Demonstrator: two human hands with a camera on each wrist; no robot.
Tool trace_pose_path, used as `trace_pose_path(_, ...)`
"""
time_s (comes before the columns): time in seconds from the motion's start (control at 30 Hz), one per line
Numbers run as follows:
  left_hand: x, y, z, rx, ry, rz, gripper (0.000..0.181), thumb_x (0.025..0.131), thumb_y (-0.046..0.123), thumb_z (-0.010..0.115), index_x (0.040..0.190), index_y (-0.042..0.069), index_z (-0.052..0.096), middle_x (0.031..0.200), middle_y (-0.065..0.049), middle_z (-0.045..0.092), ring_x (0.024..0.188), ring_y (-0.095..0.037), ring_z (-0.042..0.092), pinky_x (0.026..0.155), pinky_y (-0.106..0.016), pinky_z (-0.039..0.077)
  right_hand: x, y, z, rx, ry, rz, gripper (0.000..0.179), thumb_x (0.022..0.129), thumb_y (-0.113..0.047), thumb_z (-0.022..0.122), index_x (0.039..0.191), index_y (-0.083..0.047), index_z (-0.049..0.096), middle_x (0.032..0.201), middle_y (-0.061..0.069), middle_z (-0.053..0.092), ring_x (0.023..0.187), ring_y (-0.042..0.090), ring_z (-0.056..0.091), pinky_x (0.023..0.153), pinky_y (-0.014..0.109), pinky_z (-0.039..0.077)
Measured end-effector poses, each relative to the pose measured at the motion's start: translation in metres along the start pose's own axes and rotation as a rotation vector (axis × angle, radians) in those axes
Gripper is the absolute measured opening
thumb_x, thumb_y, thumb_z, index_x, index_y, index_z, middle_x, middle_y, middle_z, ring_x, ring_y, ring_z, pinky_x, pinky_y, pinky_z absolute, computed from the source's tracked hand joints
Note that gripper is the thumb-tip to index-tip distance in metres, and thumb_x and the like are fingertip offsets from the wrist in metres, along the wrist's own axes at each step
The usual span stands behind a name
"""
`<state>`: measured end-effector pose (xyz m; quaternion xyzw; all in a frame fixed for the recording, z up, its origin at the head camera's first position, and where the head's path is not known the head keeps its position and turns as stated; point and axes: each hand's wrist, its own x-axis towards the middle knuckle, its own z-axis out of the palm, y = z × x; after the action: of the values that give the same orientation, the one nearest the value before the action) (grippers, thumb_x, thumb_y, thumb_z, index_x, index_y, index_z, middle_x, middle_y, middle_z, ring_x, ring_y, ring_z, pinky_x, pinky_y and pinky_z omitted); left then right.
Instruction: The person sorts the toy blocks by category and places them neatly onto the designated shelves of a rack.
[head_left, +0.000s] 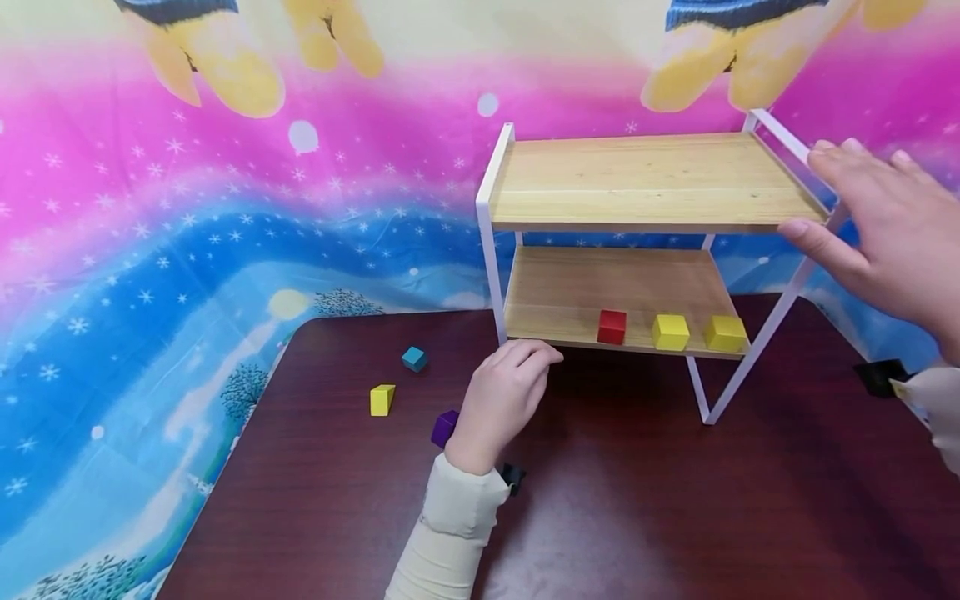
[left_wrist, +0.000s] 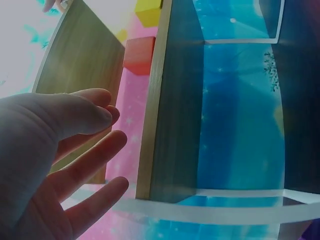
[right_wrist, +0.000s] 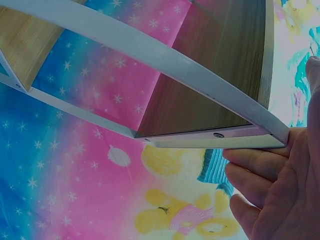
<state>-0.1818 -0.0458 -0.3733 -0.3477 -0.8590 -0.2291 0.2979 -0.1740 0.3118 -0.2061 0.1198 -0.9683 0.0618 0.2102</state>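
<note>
A two-tier shelf rack with wooden boards and a white frame stands on the table. On its lower board, a red block and two yellow blocks sit in a row along the front edge. My left hand hovers before the lower board's left front corner, left of the red block. In the left wrist view its thumb and index finger are close together, the other fingers loosely spread, with nothing seen between them. At the rack's upper right corner my right hand rests against the white frame, fingers extended.
Left of the rack, a teal block, a yellow block and a purple block lie on the dark red-brown table. My left hand partly hides the purple one. A colourful printed cloth hangs behind the table.
</note>
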Motion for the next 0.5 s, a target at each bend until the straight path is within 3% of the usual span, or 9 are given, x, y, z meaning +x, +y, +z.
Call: trace_pose_path(0.5, -0.007, -0.015, -0.019, -0.017, 0.055, -0.08, 0.02, 0.092, 0.005, 0.071, 0.11, 0.014, 0.076, 0.112, -0.001, 0.07, 0.107, -0.017, 0.062, 0.095, -0.028, 0.054, 0.0, 0.0, 0.0, 0.009, 0.002, -0.004, 0.084, 0.106, -0.056, 0.035, 0.157, 0.008, 0.018, 0.161, 0.032, 0.017, 0.154, 0.038, 0.003, 0.124, 0.046, -0.006)
